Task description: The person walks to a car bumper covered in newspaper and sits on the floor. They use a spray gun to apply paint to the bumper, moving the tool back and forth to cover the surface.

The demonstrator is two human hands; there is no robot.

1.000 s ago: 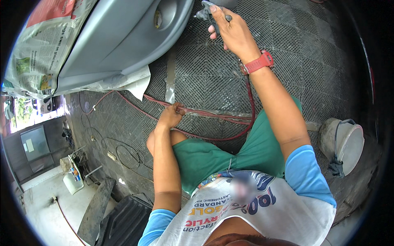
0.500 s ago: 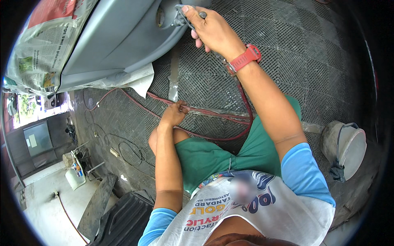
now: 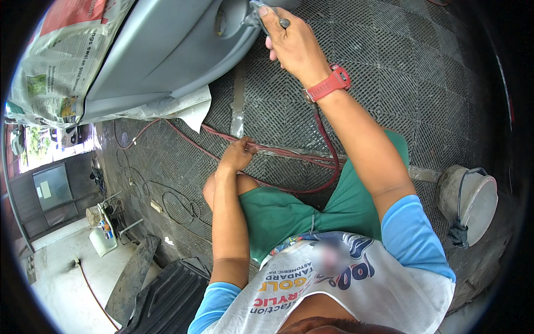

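Note:
My right hand [image 3: 297, 47], with a red watch on its wrist, is closed round a spray gun [image 3: 257, 21] at the top of the view. The gun's front points left at a grey car bumper [image 3: 150, 53], close to a round recess in it. A dark red air hose [image 3: 328, 133] hangs below my right wrist and loops back over the floor by my knees. Over my left knee, my left hand [image 3: 238, 155] has its fingers curled round red hose strands [image 3: 278, 151]. Its palm side is hidden.
Newspaper and clear plastic [image 3: 61, 67] cover the bumper's left side; a loose paper flap [image 3: 192, 108] hangs beneath it. A pale bucket [image 3: 470, 203] stands at the right. Thin cables [image 3: 178, 203] and a black ribbed panel [image 3: 167, 295] lie at lower left. Black grid matting [image 3: 389, 72] covers the floor.
My right hand and the spray gun have shifted a little to the right along the bumper. The hose under that wrist has swung slightly left. My left hand has stayed almost still.

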